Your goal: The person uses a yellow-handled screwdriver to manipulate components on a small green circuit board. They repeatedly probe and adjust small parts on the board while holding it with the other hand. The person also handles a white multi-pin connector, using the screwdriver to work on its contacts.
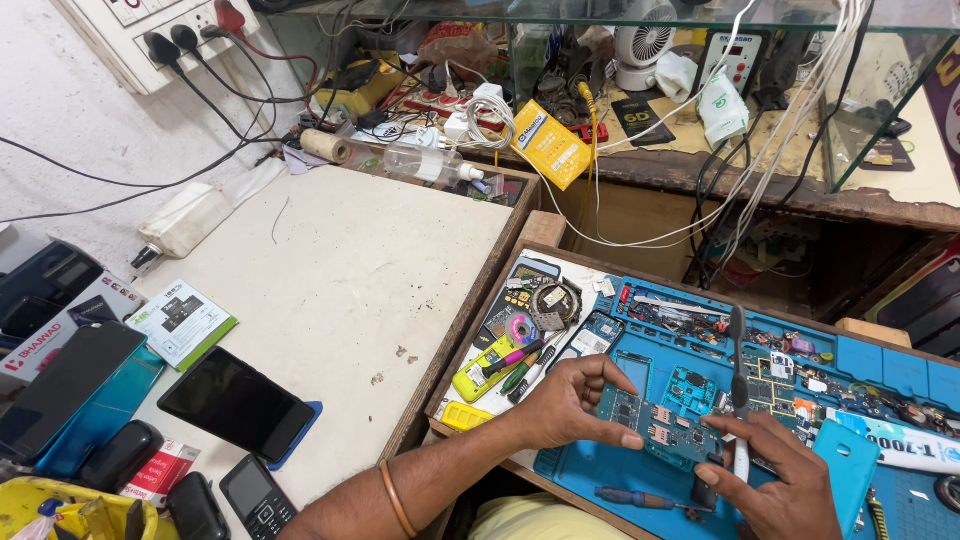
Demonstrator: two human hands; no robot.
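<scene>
Dark smartphone on the pale worktop, yellow box and white fan behind.

Yellow rectangular box at desk's back edge. Green-and-white flat box at left, beside red-and-white carton. 2 dark phone screens nearby. Small red-and-white packet below.

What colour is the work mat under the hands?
Blue work mat, clearest in the head view.

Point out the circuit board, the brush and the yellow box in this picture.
circuit board (668, 428), head view, on its green face between the hands.
brush (738, 352), head view, on its dark upper handle above the right hand.
yellow box (551, 148), head view, on the middle of its top face.
</scene>
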